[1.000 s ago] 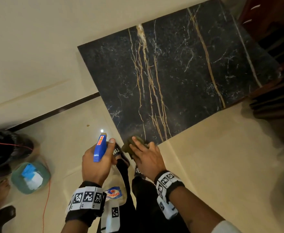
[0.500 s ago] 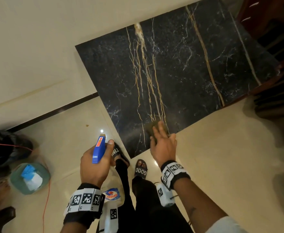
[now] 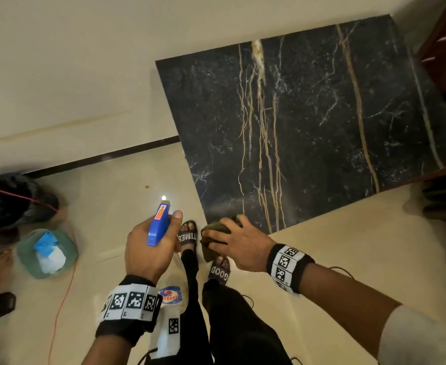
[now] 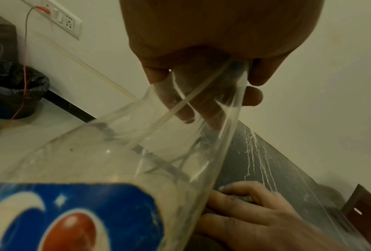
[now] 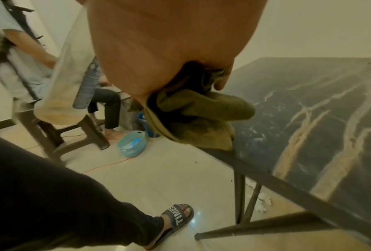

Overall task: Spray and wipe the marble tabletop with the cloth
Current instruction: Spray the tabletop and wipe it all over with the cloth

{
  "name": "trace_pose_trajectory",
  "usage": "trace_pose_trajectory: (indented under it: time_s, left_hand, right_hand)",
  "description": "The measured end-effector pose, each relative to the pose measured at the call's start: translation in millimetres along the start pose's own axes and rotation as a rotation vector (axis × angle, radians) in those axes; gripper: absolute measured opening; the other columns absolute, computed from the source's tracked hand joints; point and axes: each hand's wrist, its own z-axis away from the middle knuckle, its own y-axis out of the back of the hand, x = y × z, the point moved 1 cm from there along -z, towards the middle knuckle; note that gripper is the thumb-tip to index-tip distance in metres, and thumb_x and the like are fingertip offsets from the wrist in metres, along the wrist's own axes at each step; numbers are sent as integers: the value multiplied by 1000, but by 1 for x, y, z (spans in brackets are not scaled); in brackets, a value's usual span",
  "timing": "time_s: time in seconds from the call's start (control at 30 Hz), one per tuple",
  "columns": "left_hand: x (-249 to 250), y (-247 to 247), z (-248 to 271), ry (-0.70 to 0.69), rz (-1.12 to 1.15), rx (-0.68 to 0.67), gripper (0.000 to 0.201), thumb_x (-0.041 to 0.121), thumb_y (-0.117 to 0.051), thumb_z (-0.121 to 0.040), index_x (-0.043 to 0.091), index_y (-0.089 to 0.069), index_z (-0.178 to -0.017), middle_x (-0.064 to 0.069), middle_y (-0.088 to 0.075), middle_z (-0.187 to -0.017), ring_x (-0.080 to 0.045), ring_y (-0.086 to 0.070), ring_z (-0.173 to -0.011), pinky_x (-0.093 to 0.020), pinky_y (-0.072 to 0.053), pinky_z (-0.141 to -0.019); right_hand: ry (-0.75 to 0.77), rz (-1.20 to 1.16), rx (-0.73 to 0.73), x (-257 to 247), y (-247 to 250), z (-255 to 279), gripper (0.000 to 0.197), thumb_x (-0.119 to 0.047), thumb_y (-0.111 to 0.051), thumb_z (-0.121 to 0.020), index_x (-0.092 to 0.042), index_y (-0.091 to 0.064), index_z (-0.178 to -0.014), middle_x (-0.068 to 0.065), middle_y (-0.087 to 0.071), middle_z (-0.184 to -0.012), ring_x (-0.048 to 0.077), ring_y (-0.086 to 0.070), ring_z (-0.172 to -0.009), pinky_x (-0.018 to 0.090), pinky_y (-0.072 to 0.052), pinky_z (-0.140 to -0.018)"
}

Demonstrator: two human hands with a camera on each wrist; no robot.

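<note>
While the marble tabletop is presenting a hard, rigid, glossy slab that looks likely to turn slick once wetted, the right hand is bunching the olive cloth at the tabletop's near left corner, fingers curled over it. Part of the cloth is hanging past the near edge. The cloth appears soft and limp; gathering it under the palm suits wiping. The left hand is gripping the clear spray bottle at its neck, off the tabletop's left edge, below the blue trigger head; the plastic looks light and thin-walled.
</note>
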Motion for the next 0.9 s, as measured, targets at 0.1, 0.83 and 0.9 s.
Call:
trace_pose_trajectory:
  time_s: [0.1, 0.83, 0.9]
  left_hand:
    - [-4, -2, -8, 18, 84, 44, 59, 68, -54, -85, 12, -65, -70, -10, -66, -56, -36, -66, -60, -51, -57, -71]
    - [-7, 26, -74, 153, 172, 174, 53, 58, -58, -95, 21, -54, -59, 6, -61, -50, -10, -55, -48, -31, -44, -63]
    - [-4, 27, -77, 150, 171, 183, 50, 53, -60, -97, 22, -53, -59, 7, -60, -49, -8, -54, -48, -29, -41, -62]
  right_hand:
    - [118, 75, -63, 6, 15, -17, 53, -38, -65, -83, -25, -60, -134, 6, -49, -150, 39, -36, -138, 63, -33, -104]
    - [175, 205, -312, 55, 84, -129, 49, -51, -39, -87, -20, -77, -89, 5, -69, -97, 27, -55, -114, 53, -8, -122]
    - [241, 125, -390, 24, 64, -90, 44, -45, -48, -84, -15, -78, -95, 9, -71, -104, 31, -54, -123, 48, 0, -123]
